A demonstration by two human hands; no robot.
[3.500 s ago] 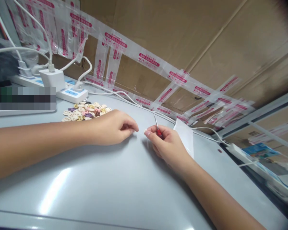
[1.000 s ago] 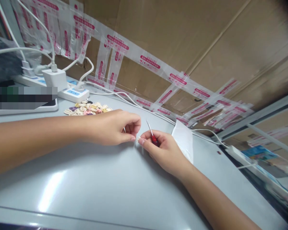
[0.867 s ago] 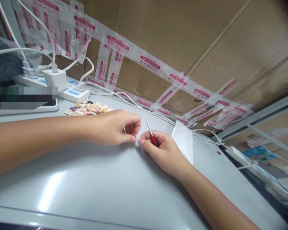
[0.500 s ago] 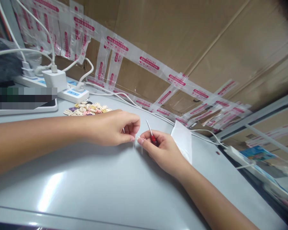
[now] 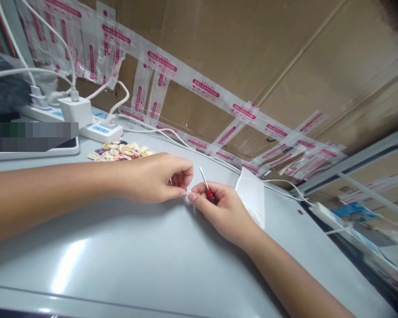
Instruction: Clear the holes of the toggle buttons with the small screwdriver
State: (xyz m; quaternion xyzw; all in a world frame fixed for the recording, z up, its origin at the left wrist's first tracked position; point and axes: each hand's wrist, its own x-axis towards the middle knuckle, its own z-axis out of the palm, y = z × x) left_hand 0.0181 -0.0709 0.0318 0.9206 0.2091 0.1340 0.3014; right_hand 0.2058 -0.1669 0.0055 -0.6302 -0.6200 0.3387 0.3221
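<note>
My left hand (image 5: 167, 179) is closed in a pinch over the grey table (image 5: 126, 256), its fingertips against a tiny whitish piece (image 5: 188, 194) too small to name. My right hand (image 5: 222, 205) pinches at the same spot with thumb and forefinger. A small screwdriver (image 5: 209, 192) with a red handle is held in the curl of the right hand, its metal shaft pointing up and away. Behind my left wrist lies a pile of small skull-shaped beads (image 5: 122, 151), cream, pink, yellow and purple.
A white power strip (image 5: 102, 131) with a charger (image 5: 75, 110) and cables stands at the back left, near a tablet-like device (image 5: 63, 150). A white plastic bag (image 5: 252, 194) lies beyond my right hand. Taped cardboard (image 5: 192, 39) walls the back.
My right hand has shifted slightly left, so its fingertips are closer to my left ones. The screwdriver has moved left with it and tilts slightly more. My left hand has hardly moved.
</note>
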